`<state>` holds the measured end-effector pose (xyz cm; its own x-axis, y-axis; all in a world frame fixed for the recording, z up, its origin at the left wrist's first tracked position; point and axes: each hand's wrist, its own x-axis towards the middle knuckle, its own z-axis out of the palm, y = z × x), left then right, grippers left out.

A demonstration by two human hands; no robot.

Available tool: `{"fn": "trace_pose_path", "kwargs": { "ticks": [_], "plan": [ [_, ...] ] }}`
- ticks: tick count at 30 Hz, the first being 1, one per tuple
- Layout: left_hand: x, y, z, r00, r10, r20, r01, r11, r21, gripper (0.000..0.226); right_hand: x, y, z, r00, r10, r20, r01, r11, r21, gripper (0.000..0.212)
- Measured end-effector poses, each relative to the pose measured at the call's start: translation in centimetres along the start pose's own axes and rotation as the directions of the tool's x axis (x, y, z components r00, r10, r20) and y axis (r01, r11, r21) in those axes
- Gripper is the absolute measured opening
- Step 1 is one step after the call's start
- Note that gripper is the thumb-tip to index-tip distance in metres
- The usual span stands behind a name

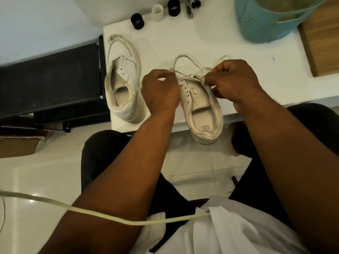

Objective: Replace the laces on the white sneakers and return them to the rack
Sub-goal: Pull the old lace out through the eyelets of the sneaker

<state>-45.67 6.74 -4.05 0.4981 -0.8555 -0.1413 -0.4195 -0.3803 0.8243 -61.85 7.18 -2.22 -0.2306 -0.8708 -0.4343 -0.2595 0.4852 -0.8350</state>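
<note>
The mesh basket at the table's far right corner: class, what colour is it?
The mesh basket is light blue-green, seen in the head view.

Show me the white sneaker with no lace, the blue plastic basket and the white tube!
white unlaced sneaker [122, 77]: head view, on its side panel.
blue plastic mesh basket [256, 24]: head view, on its wall.
small white tube [158, 12]: head view, on its side.

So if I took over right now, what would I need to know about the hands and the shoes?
Left hand and right hand each pinch an end of the white lace over the near sneaker, which overhangs the table edge.
Done: only the lowest eyelets look threaded.
Left: the rest of this shoe, then the unlaced sneaker on the left, with a loose lace at its toe. No rack in view.
</note>
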Motion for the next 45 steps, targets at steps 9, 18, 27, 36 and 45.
{"fn": "trace_pose_path", "kwargs": {
  "ticks": [9, 18, 27, 36, 45],
  "plan": [
    [-0.7, -1.1, 1.4, 0.896, 0.327, 0.301, -0.404, 0.882, 0.242, 0.034, 0.0, 0.2, 0.4, 1.0, -0.009, -0.01, 0.009, 1.0, -0.015, 0.014],
    [-1.4, -0.9, 1.2, 0.906, 0.315, 0.282, -0.398, 0.86, 0.32, 0.01, -0.2, 0.2, 0.6, 0.999, -0.03, -0.015, 0.029, 0.998, -0.051, 0.014],
    [0.3, -0.5, 0.0, 0.978, 0.172, 0.122, -0.175, 0.985, 0.014, 0.015, -0.9, -0.1, 0.6, 0.988, -0.145, 0.047, 0.153, 0.942, -0.297, 0.015],
    [-2.4, -0.1, -0.6, 0.859, 0.352, 0.371, -0.46, 0.848, 0.263, 0.028, -3.9, 0.2, 1.1, 0.978, -0.206, 0.024, 0.185, 0.815, -0.549, 0.024],
    [-5.1, 0.4, -0.9, 0.873, 0.399, 0.28, -0.487, 0.741, 0.462, 0.014, -6.8, 2.3, 1.6, 0.968, -0.25, 0.008, 0.216, 0.822, -0.527, 0.031]
  ]
}}
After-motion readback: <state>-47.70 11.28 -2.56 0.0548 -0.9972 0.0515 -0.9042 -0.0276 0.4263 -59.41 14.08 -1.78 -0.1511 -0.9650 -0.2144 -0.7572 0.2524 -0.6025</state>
